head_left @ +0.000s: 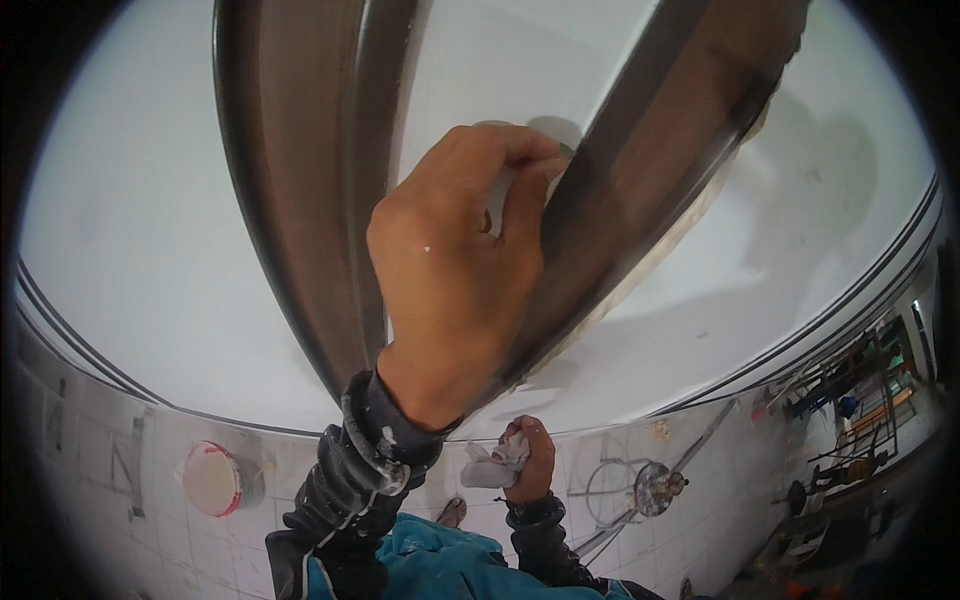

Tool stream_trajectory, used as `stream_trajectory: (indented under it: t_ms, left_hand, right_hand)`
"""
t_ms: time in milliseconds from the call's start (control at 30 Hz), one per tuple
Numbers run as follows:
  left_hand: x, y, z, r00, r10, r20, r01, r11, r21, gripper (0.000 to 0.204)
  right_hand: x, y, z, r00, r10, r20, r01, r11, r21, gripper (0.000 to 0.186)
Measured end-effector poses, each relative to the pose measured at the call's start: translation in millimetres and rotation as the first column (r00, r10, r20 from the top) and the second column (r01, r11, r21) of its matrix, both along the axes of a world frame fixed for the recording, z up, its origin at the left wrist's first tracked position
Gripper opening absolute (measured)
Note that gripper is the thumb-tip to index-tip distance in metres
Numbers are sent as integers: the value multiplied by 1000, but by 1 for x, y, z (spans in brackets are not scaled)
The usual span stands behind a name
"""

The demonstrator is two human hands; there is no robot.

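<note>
White wall (160, 230) behind dark frame (300, 180); left hand (455, 270) pinches something hidden, right hand (530, 462) clutches rag (495, 462).

1. A tiled floor (200, 560) shows far below, along the lower edge of the view. Its tiles are pale, with thin grey joints and dusty smears.
2. A round bucket (212, 480) with a red rim stands on the floor at lower left, full of something pale.
3. A round metal device (655, 487) lies on the tiles at lower right, with cables looping beside it.
4. A sandalled foot (452, 513) rests on the floor near the centre.
</note>
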State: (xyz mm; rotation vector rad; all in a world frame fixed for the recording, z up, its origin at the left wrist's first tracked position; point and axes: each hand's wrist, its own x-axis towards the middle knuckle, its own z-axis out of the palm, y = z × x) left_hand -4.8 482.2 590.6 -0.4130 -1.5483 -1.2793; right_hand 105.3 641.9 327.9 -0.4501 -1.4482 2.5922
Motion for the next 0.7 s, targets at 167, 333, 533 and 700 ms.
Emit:
stream_trajectory:
  t_ms: [167, 333, 533, 700]
  left_hand:
    - [-3, 2, 0, 1000, 23, -18, -22, 999, 27, 10]
    - [-6, -1, -5, 997, 41, -70, -41, 999, -5, 11]
    - [1, -4, -5, 997, 57, -48, -60, 997, -50, 12]
    - [-1, -9, -9, 993, 95, -70, -102, 989, -104, 13]
  right_hand:
    - [-1, -1, 3, 1000, -11, 17, 10, 998, 57, 24]
    - [1, -1, 6, 999, -30, 26, 29, 999, 44, 24]
    - [2, 0, -3, 998, -50, 41, 48, 998, 46, 22]
    - [0, -4, 2, 999, -25, 24, 25, 1000, 9, 21]
